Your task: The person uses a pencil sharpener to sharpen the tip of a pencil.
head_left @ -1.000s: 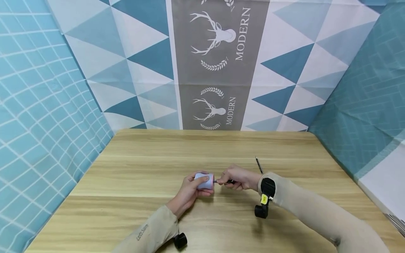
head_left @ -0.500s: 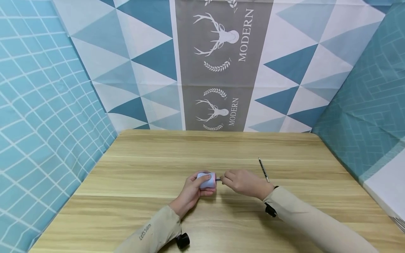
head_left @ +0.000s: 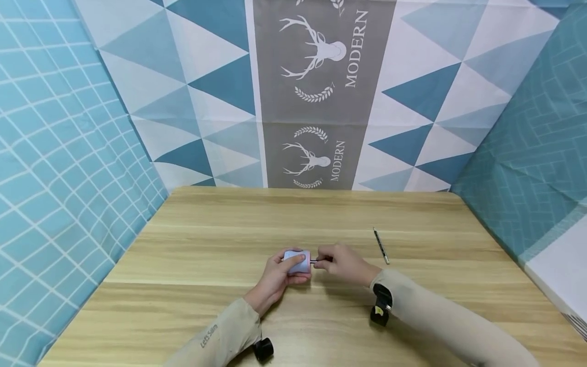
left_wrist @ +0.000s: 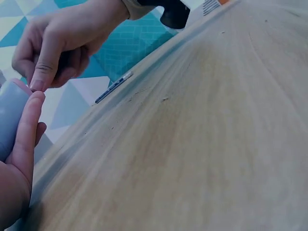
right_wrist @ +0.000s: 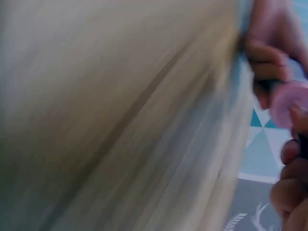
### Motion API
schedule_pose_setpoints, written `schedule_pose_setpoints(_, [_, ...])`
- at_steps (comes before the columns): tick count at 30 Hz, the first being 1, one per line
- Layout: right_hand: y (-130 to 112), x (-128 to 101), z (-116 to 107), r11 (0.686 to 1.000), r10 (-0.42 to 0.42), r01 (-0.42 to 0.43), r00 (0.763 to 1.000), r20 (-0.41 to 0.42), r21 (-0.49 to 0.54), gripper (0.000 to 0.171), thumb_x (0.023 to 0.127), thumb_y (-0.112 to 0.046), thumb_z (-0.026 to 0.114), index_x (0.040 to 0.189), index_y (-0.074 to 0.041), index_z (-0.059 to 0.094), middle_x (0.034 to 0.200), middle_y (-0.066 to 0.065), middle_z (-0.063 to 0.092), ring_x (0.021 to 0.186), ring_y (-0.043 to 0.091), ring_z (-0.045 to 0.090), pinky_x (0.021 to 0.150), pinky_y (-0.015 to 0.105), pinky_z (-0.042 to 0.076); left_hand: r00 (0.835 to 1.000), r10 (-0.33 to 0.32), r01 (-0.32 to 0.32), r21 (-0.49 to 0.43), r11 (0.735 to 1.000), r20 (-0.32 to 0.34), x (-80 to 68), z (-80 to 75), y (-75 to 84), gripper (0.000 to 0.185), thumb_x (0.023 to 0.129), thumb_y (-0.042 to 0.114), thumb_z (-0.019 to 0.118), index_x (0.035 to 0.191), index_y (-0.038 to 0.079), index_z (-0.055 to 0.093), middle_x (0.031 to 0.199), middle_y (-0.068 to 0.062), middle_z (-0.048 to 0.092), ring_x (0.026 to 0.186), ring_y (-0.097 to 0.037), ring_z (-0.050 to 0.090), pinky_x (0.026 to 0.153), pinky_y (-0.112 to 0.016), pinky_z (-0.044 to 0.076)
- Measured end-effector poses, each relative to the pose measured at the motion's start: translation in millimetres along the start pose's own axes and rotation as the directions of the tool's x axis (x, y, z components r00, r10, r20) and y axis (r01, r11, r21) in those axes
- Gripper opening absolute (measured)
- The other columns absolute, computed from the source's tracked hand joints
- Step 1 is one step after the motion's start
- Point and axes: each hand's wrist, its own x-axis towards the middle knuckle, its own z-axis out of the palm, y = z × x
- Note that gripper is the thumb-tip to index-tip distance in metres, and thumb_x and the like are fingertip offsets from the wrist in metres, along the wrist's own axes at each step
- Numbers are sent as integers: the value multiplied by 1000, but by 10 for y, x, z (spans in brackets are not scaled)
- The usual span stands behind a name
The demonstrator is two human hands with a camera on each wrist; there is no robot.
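Note:
My left hand (head_left: 272, 280) grips a small light-blue cylinder with a pink end, which looks like a pencil sharpener (head_left: 293, 261), thumb laid across its side. Out of the pink end comes a thin dark pencil (head_left: 314, 261), and my right hand (head_left: 343, 264) pinches it with bent fingers close to that end. Most of the pencil is hidden by the right hand. In the left wrist view, the right thumb sits right at the mouth of the sharpener (left_wrist: 10, 118). The right wrist view is blurred and shows the pink end (right_wrist: 285, 103) between both hands.
A second pencil (head_left: 381, 245), dark with a pale end, lies on the wooden table (head_left: 206, 244) to the right of and beyond the right hand. Patterned cloth (head_left: 307, 102) hangs behind the table. A white surface (head_left: 561, 270) borders its right side.
My right hand has turned at the wrist, knuckles rolling over and partly back, while pinching the pencil. The left hand keeps the sharpener almost still. The table pencil now shows whole.

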Motion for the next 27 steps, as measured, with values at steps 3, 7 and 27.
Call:
schedule_pose_setpoints(3, [-21,48,-33,902,294,-311,950,104,298,24,89,-4,70,69,-5,57,55,-1,51,46,5,36,40,18,28,1000,-4,4,6,1000,-6,4,-6,8,27,93,5,64,119,-4,59,96,-22,60,62,-24,71,59,-29,63])
schedule_pose_setpoints(7, [31,63,-95,603,485,-592,805,343,535,25,89,-7,67,67,-8,53,51,-2,42,39,6,26,34,17,19,1000,-4,4,15,1000,15,-9,0,-3,27,92,4,66,117,-4,60,96,-22,61,61,-25,71,58,-31,63])
schedule_pose_setpoints(27, [-70,-34,-245,569,-439,459,871,219,-683,12,89,-4,70,91,-5,58,79,0,59,62,9,56,53,16,51,999,4,-3,-35,999,36,12,6,25,22,94,8,63,115,2,60,95,-20,60,65,-22,71,62,-31,64])
